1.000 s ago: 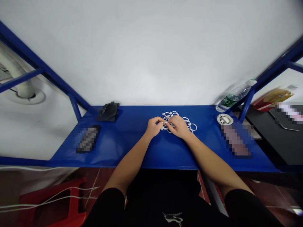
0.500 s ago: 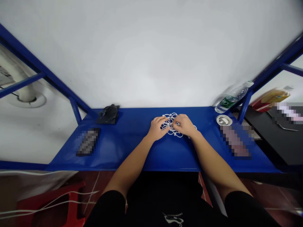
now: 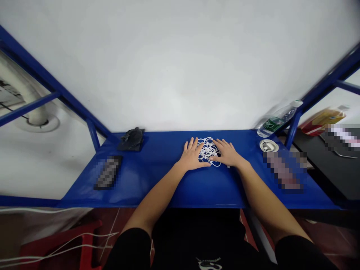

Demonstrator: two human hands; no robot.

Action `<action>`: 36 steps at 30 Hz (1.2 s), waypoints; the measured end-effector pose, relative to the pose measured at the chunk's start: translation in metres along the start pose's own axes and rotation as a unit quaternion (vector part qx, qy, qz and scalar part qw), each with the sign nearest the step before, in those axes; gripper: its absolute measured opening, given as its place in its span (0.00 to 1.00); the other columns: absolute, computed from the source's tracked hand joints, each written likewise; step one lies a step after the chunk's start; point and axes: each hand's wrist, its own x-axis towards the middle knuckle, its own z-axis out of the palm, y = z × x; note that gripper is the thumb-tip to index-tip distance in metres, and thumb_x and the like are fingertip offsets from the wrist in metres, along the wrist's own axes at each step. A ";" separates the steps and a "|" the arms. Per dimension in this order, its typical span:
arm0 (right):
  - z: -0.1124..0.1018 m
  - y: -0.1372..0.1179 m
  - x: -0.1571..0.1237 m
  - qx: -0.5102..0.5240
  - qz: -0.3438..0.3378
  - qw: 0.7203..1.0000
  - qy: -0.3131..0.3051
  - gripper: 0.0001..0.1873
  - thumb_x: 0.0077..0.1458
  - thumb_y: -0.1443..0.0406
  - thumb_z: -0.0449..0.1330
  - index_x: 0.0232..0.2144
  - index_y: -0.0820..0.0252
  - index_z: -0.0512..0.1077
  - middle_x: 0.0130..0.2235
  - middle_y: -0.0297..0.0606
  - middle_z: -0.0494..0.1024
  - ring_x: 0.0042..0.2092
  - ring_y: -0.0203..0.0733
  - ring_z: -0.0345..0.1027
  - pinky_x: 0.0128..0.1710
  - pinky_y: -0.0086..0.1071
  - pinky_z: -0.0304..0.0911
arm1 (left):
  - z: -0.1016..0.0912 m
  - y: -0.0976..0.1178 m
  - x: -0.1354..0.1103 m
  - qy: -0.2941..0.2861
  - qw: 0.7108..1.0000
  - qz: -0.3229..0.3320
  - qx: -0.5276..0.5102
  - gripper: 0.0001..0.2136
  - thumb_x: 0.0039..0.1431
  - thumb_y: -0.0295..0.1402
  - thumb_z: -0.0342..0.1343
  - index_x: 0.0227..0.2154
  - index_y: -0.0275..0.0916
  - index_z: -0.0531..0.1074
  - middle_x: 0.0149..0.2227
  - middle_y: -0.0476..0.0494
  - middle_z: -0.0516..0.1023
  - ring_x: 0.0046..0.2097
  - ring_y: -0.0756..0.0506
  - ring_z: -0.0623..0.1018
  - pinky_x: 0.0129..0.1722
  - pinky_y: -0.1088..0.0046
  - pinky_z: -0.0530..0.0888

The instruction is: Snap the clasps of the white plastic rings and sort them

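A pile of white looped cable ties [image 3: 208,150] lies on the blue table [image 3: 157,176] between my hands. My left hand [image 3: 192,155] rests at the pile's left side with its fingers spread, the thumb stretched along the near edge. On the other side, my right hand [image 3: 227,153] lies with fingers apart, its fingertips and thumb at the loops. Neither hand is closed round anything. Part of the pile is hidden under the fingers, and one small white end pokes out below my right palm.
At the back left sits a crumpled black bag [image 3: 132,139], with a blurred dark object [image 3: 108,172] nearer. To the right are a white tape roll [image 3: 269,146], a leaning water bottle [image 3: 278,120] and a pixelated item [image 3: 284,170]. Blue frame bars [image 3: 92,133] flank the table.
My fingers were bent in over the loops, the right ones pinching. Now both hands have opened and spread to the sides, and more of the pile shows. The whole view has shifted slightly.
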 end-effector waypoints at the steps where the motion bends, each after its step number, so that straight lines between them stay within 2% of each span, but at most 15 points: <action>1: 0.005 -0.003 0.001 0.008 -0.004 1.000 -0.008 0.48 0.59 0.38 0.60 0.73 0.51 0.56 0.73 0.52 0.57 0.72 0.74 0.50 0.64 0.77 0.49 | 0.000 -0.001 0.005 -0.004 1.000 0.014 0.004 0.55 0.49 0.69 0.60 0.73 0.43 0.53 0.77 0.31 0.41 0.77 0.24 0.40 0.73 0.37 0.41; 3: 0.015 -0.010 0.005 0.016 -0.021 1.000 0.005 0.41 0.66 0.41 0.54 0.73 0.49 0.55 0.73 0.49 0.58 0.73 0.68 0.51 0.67 0.74 0.47 | -0.001 -0.005 0.015 -0.020 0.999 0.035 0.011 0.55 0.49 0.69 0.60 0.73 0.42 0.54 0.77 0.31 0.43 0.77 0.25 0.42 0.73 0.38 0.41; 9: 0.029 -0.030 0.035 0.014 -0.043 0.999 0.027 0.41 0.65 0.43 0.57 0.71 0.56 0.60 0.72 0.52 0.61 0.72 0.63 0.54 0.68 0.67 0.51 | -0.007 -0.026 0.033 -0.048 0.998 0.033 0.020 0.51 0.51 0.63 0.64 0.73 0.43 0.55 0.75 0.31 0.51 0.75 0.26 0.52 0.72 0.41 0.51; 15: 0.037 -0.054 0.067 0.000 -0.088 0.996 0.029 0.38 0.65 0.44 0.57 0.68 0.59 0.65 0.70 0.51 0.65 0.69 0.60 0.61 0.68 0.58 0.54 | -0.023 -0.051 0.018 -0.037 0.998 -0.016 0.050 0.48 0.53 0.62 0.64 0.71 0.45 0.58 0.75 0.34 0.53 0.74 0.28 0.56 0.71 0.40 0.54; 19: 0.043 -0.060 0.075 -0.004 -0.117 0.993 0.033 0.35 0.66 0.45 0.56 0.66 0.58 0.68 0.69 0.47 0.68 0.68 0.60 0.62 0.68 0.54 0.55 | -0.026 -0.060 0.000 -0.001 0.998 -0.038 0.056 0.41 0.58 0.60 0.61 0.69 0.46 0.61 0.74 0.36 0.57 0.72 0.31 0.60 0.70 0.43 0.58; 22: 0.044 -0.058 0.072 0.006 -0.131 0.991 0.031 0.34 0.67 0.45 0.55 0.65 0.56 0.69 0.68 0.47 0.69 0.67 0.59 0.63 0.67 0.54 0.57 | -0.023 -0.062 -0.007 0.027 0.997 -0.042 0.061 0.38 0.59 0.59 0.60 0.68 0.47 0.63 0.73 0.36 0.59 0.72 0.31 0.61 0.70 0.43 0.58; 25: 0.042 -0.056 0.071 0.000 -0.117 0.992 0.045 0.37 0.64 0.42 0.58 0.65 0.56 0.69 0.67 0.50 0.69 0.67 0.61 0.63 0.67 0.58 0.55 | -0.019 -0.063 -0.009 0.044 0.996 -0.039 0.064 0.37 0.59 0.59 0.61 0.67 0.47 0.65 0.72 0.36 0.61 0.71 0.30 0.62 0.71 0.42 0.56; 30: 0.039 -0.052 0.080 -0.026 -0.109 0.993 0.031 0.47 0.59 0.35 0.58 0.70 0.54 0.62 0.72 0.49 0.60 0.73 0.67 0.50 0.69 0.67 0.45 | -0.018 -0.062 -0.009 0.064 0.995 -0.035 0.064 0.39 0.57 0.59 0.63 0.66 0.46 0.65 0.71 0.35 0.63 0.71 0.30 0.62 0.71 0.41 0.55; 36: 0.033 -0.041 0.086 -0.018 -0.105 0.994 0.018 0.45 0.61 0.35 0.55 0.69 0.54 0.63 0.66 0.48 0.71 0.69 0.66 0.59 0.69 0.68 0.44 | -0.018 -0.062 -0.009 0.058 0.996 -0.040 0.060 0.39 0.57 0.59 0.64 0.66 0.46 0.65 0.71 0.35 0.63 0.72 0.30 0.61 0.71 0.41 0.56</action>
